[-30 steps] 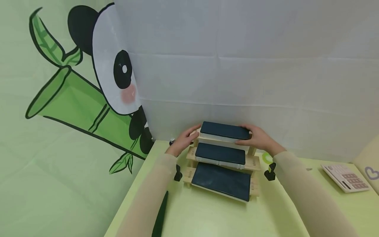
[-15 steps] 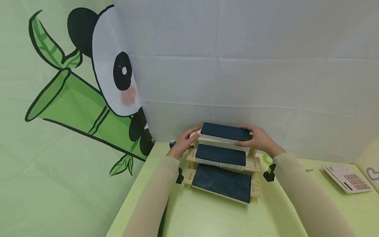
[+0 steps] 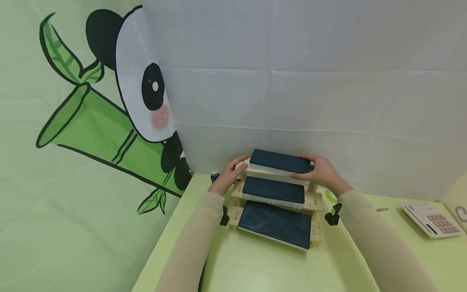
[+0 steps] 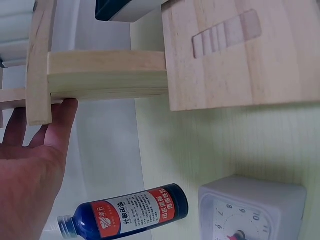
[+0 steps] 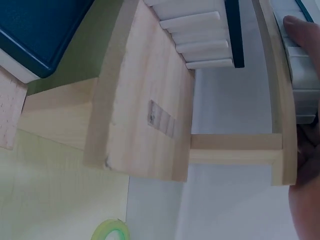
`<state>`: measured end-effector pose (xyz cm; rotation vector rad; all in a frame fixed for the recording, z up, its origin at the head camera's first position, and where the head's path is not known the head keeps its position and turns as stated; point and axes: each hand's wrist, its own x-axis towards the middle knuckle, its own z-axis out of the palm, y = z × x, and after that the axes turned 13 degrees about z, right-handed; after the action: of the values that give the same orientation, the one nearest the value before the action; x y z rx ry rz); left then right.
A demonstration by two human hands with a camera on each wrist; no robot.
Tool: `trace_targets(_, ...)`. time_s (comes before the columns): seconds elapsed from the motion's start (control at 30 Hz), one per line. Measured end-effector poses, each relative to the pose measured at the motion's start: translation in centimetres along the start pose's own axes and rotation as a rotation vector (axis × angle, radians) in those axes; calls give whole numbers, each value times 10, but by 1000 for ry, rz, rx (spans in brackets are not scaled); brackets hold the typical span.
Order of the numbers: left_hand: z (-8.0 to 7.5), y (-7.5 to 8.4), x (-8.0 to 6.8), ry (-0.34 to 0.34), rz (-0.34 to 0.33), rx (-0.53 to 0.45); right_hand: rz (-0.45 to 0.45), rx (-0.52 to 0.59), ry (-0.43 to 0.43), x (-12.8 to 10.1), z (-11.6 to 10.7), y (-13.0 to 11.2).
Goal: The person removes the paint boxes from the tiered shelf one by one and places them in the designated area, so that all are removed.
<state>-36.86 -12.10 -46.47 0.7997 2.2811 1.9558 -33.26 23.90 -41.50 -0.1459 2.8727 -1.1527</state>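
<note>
A three-step wooden rack (image 3: 314, 199) stands at the table's back edge with one dark-blue-lidded white box on each step. My left hand (image 3: 233, 172) rests against the left end of the top step. In the left wrist view its fingers (image 4: 47, 137) lie straight along the wooden upright (image 4: 39, 65). My right hand (image 3: 321, 172) grips the right end of the top box (image 3: 280, 161), and its thumb (image 5: 304, 31) presses the box's white side. The middle box (image 3: 273, 189) and bottom box (image 3: 274, 224) lie untouched.
A blue bottle (image 4: 120, 212) lies beside a white clock (image 4: 252, 210) left of the rack. A green tape roll (image 5: 107, 232) sits behind its right side. Black clips (image 3: 333, 215) flank the rack. A calculator (image 3: 430, 220) lies far right. White cloth hangs close behind.
Both hands stay at the ends of the top step. Only the head view has shifted slightly.
</note>
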Motion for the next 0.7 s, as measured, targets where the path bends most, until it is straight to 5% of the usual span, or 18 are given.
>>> trace_targets(0.7,5,5,3,32,-29,13,71,-14,92,-25,-17,7)
